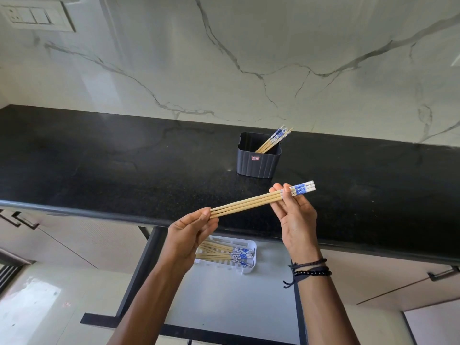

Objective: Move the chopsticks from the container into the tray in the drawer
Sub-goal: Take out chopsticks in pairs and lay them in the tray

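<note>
Presently: three chopsticks, seemingly light, stiff, smooth and apt to roll apart, pinched at the 8 o'clock tips by left hand and 2 o'clock blue tops by right hand, tray at 6 o'clock, container at 12; best gripped bunched.

- Right hand: its wrist wears a thin black cord, a black beaded bracelet and a dark thread with loose ends.
- Left hand: bare wrist and forearm.

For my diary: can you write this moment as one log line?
left hand grips chopstick bundle tips | right hand grips patterned ends | container: leftover chopsticks | tray: stored chopsticks
</note>
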